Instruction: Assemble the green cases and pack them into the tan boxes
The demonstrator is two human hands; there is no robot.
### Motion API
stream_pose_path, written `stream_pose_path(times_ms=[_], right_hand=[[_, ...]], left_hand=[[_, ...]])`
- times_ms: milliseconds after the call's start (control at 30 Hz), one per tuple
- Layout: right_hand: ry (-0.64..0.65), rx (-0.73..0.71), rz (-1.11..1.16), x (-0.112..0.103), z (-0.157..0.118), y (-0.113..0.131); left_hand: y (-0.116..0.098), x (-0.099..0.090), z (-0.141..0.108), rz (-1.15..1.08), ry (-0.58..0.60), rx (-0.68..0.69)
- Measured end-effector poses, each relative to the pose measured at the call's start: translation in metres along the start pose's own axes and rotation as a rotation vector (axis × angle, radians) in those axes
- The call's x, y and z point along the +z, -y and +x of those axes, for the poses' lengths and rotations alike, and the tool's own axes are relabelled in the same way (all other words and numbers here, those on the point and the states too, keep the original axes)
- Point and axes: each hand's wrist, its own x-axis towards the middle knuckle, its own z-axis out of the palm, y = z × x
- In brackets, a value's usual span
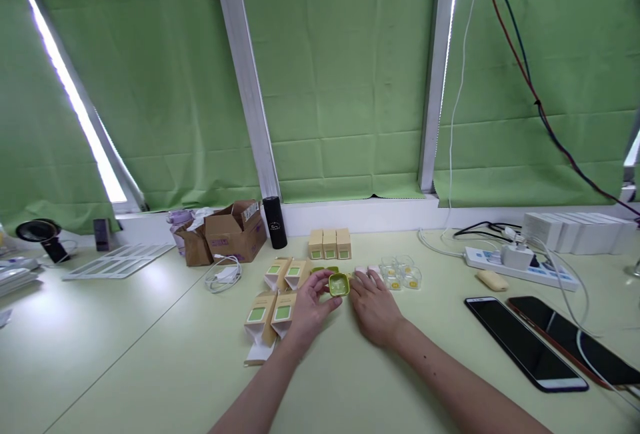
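Observation:
Between the thumb and fingers of my left hand (317, 297) is a small square yellow-green container (339, 284), tilted so its hollow inside faces me. My right hand (377, 307) is low over the table just right of it, back up, with its fingers bent down. Two small pinkish-white pieces (373, 269) show just beyond those fingertips; whatever lies under the fingers is hidden. Another yellow-green piece (330, 269) sits behind my left hand. To the right stand several clear plastic containers (401, 272) with yellow marks at the bottom.
Open kraft boxes (264, 311) with green labels lie left of my left hand, and three more small boxes (329, 245) stand behind. A black bottle (275, 222), cardboard carton (235, 231) and charger (227, 275) are farther left. Rightward lie a power strip (520, 268) and two phones (525, 344).

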Motion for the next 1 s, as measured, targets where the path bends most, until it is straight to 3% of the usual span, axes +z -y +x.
stream_pose_path(times_ms=[167, 333, 467, 667, 833, 1000], right_hand=[[-0.022, -0.002, -0.039, 0.007, 0.006, 0.0], [-0.171, -0.056, -0.09, 0.005, 0.002, 0.001], [-0.267, -0.1, -0.006, 0.004, -0.011, 0.008], [-0.425, 0.096, 0.322, 0.01, -0.03, 0.012], [-0.423, 0.317, 0.648, 0.009, -0.034, 0.002], [-0.451, 0.383, 1.114, 0.003, -0.034, -0.006]], left_hand=[[0.0, -0.001, -0.001, 0.015, -0.028, 0.011], [-0.003, -0.001, -0.001, 0.039, -0.048, 0.021], [-0.003, -0.001, 0.0, 0.065, -0.081, 0.027], [-0.002, -0.001, -0.001, 0.109, -0.085, 0.031], [-0.001, 0.001, -0.001, 0.138, -0.066, 0.044], [-0.002, 0.005, -0.003, 0.16, -0.059, 0.057]])
